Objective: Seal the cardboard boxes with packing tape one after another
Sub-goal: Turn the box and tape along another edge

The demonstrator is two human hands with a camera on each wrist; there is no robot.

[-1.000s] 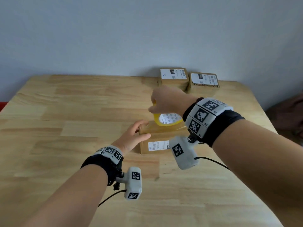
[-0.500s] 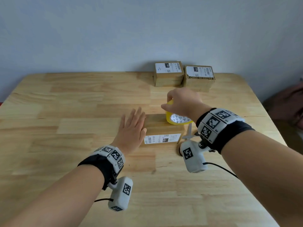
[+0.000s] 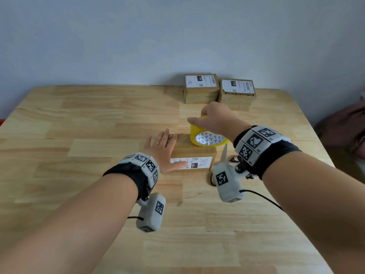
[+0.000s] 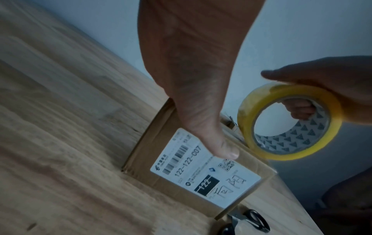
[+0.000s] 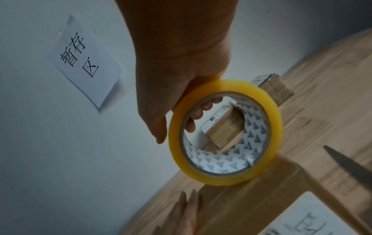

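Yellow tape roll sits in our right hand, fingers curled through its core, at the box top's 2 o'clock end; our left hand, flat with fingers spread, holds the 9 o'clock end, so we judge the strip runs along the box's 3-to-9 axis

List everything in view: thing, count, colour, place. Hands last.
Near cardboard box: 1, brown, white label, table centre.
Far cardboard boxes: 2, brown, white labels, table's far edge by wall.
Tape roll: 1, yellow, on near box's top.
Scissors: 1, grey blades, black handles, right of near box.
Table: 1, light wood.
Paper sign: 1, white, on wall.
Left hand: flat on near box.
Right hand: grips tape roll.
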